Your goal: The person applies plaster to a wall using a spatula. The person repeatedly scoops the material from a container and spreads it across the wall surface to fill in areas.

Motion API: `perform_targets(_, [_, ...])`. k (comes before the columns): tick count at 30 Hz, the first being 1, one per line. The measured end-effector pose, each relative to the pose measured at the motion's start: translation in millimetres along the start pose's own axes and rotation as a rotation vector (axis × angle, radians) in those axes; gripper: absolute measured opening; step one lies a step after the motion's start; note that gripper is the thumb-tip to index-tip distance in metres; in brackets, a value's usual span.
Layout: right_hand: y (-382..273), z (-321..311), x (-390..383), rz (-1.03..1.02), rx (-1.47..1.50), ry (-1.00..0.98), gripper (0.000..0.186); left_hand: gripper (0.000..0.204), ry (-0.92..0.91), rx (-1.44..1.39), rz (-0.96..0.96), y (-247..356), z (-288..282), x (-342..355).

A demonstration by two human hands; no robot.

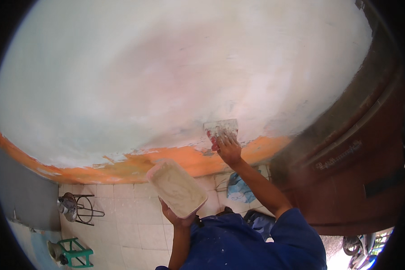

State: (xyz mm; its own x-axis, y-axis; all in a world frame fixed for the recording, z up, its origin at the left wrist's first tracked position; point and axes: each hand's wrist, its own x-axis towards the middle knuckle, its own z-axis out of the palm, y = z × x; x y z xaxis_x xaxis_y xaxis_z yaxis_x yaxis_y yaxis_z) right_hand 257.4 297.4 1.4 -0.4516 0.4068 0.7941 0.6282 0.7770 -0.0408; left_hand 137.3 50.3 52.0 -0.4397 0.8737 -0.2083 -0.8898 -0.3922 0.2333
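Observation:
My right hand is closed around a wide putty knife with a red handle. Its blade, smeared with pale paste, lies on or very near the wall, just above the orange strip. My left hand supports a rectangular plastic tub from beneath. Inside the tub spreads a layer of cream-coloured putty. White putty covers most of the wall, and its lower border against the orange paint is ragged.
At the left on the tiled floor stand a round metal stool and a green stool, both with things on top. A blue plastic bag lies near the wall. Brown panelling borders the right side; a motorbike shows beyond it.

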Motion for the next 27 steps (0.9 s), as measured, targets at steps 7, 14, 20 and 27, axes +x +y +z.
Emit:
perform_targets(7, [-7,-49,29,-0.082,0.118,0.26,0.039,0.073,0.057,0.031,0.074,-4,27,-16])
perform_targets(14, [20,1,46,-0.109,-0.075,0.254,0.045,0.084,0.162,0.152,0.131,-5,38,-14])
perform_targets(20, [15,69,-46,0.008,-0.061,-0.052,0.055,0.089,0.202,0.343,0.266,-3,24,-8])
perform_targets(27, [14,58,-79,0.02,0.024,-0.135,0.05,0.087,0.221,0.104,0.115,2,36,-4])
